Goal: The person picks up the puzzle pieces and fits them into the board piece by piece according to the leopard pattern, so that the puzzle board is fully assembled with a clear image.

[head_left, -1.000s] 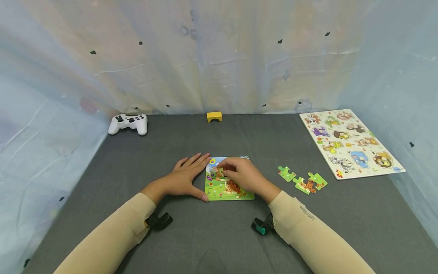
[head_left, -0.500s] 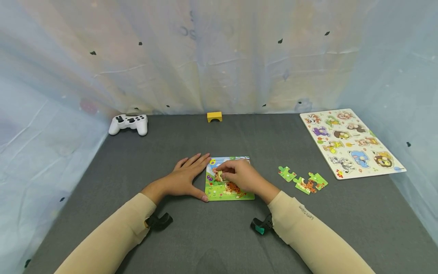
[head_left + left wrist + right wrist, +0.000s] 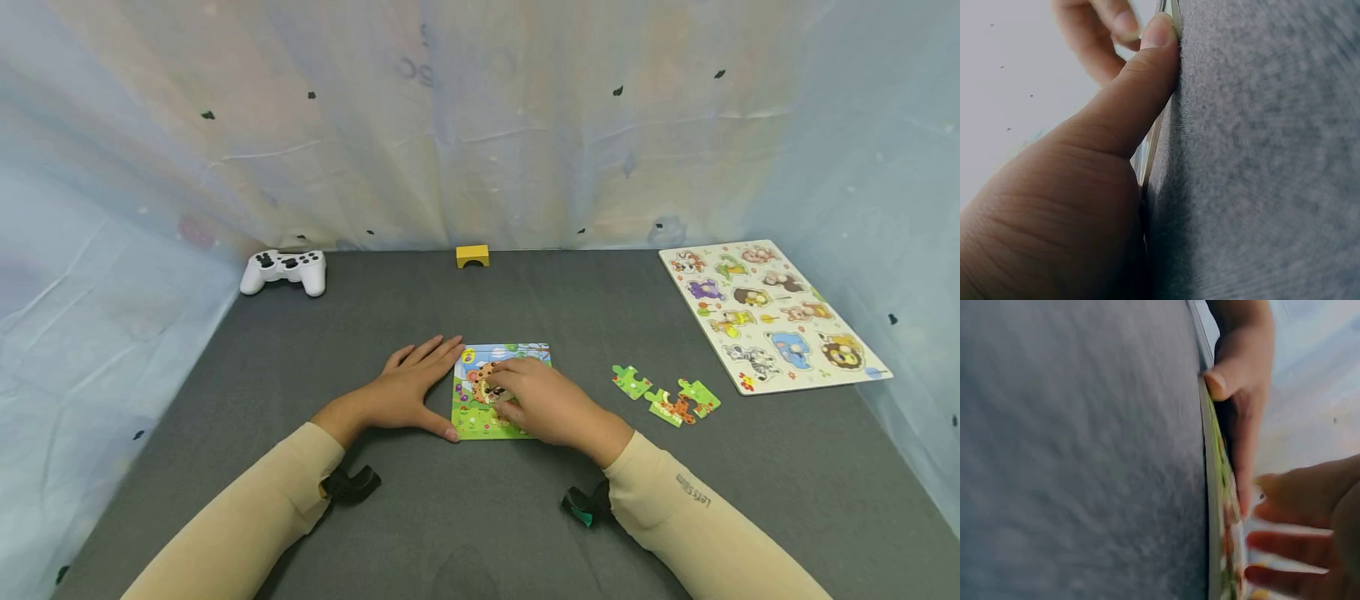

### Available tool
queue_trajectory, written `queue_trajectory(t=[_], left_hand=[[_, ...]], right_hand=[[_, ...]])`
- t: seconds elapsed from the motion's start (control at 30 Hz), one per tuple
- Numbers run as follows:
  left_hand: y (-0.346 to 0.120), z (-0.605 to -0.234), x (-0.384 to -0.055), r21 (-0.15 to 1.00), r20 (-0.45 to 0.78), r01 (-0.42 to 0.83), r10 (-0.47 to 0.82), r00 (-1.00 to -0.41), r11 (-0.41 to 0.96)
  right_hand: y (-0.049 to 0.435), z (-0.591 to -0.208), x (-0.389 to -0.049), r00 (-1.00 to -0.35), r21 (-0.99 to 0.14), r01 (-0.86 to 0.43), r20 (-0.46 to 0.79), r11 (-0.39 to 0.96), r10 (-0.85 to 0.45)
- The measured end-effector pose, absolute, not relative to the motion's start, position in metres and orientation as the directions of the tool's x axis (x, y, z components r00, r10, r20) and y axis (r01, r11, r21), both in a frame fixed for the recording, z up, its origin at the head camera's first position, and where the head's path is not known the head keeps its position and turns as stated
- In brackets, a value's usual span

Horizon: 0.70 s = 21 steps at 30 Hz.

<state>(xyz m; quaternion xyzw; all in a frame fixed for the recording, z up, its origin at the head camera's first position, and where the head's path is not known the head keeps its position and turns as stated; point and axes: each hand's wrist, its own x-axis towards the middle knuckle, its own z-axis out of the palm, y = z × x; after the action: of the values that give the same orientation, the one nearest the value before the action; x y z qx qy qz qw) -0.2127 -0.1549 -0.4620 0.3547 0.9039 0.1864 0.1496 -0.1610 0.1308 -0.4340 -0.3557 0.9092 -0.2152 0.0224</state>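
A small jigsaw board (image 3: 474,423) with a spotted cat on green grass and blue sky lies mid-table. My left hand (image 3: 408,388) rests spread along its left side, thumb at the lower left corner and fingertips at the upper left. Over the board's right part is my right hand (image 3: 553,405), its fingertips touching the puzzle piece with the cat's face (image 3: 482,384). In the right wrist view the right-hand fingers (image 3: 1294,547) reach straight to the board's surface, thumb apart from them. My right hand hides the board's right side.
Loose jigsaw pieces lie right of the board: a green one (image 3: 632,382) and a green-and-orange joined-looking cluster (image 3: 678,407). Farther right is a white animal puzzle board (image 3: 765,317). A yellow arch block (image 3: 472,256) and a white game controller (image 3: 285,272) stand at the back.
The cat-face piece, pinched by my right hand earlier, now lies on the board. My right fingers have loosened and the hand has shifted slightly right. The left hand keeps its place.
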Motion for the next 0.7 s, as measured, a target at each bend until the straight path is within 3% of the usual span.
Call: queue_trajectory(t=[0.2,0.5,0.7], left_hand=[[-0.154,-0.464,-0.213,0.437,-0.136,0.585,0.693,-0.708,0.683],[-0.154,-0.464,-0.214,0.439,-0.139,0.586,0.696,-0.705,0.681],[-0.154,-0.463,-0.214,0.430,-0.145,0.588,0.695,-0.704,0.685]], right_hand=[[0.137,-0.437,-0.149,-0.737,-0.346,-0.621,-0.047,0.703,-0.674],[0.149,-0.442,-0.158,-0.705,-0.449,-0.613,-0.060,0.650,-0.706],[0.144,-0.436,-0.150,-0.675,-0.350,-0.685,-0.023,0.639,-0.737]])
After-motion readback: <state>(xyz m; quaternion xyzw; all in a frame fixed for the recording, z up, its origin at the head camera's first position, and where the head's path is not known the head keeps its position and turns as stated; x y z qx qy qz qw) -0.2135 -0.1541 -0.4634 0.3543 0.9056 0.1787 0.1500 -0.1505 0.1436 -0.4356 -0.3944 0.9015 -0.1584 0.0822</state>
